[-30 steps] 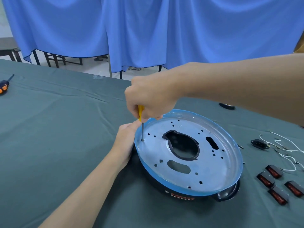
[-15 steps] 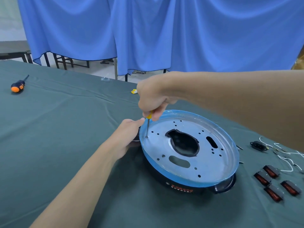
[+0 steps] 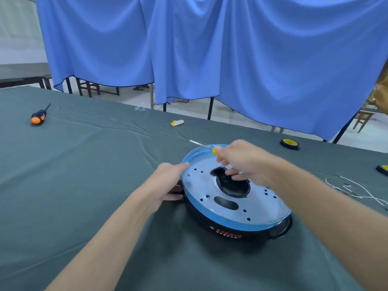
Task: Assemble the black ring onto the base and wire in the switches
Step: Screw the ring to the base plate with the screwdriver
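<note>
— Where is the base [image 3: 260,208]?
— On the table [image 3: 84,185], resting on the black ring [image 3: 210,224], with a screw [image 3: 188,174] near its left rim.
— And the hands?
— The left hand [image 3: 168,182] grips the base's left edge. The right hand [image 3: 243,162] holds a screwdriver [image 3: 211,148] above it, shaft pointing away and left.

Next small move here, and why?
Probably turn the base with the left hand to bring an empty hole near: one screw is seated, other holes are bare, and the right hand holds the screwdriver lifted clear.
</note>
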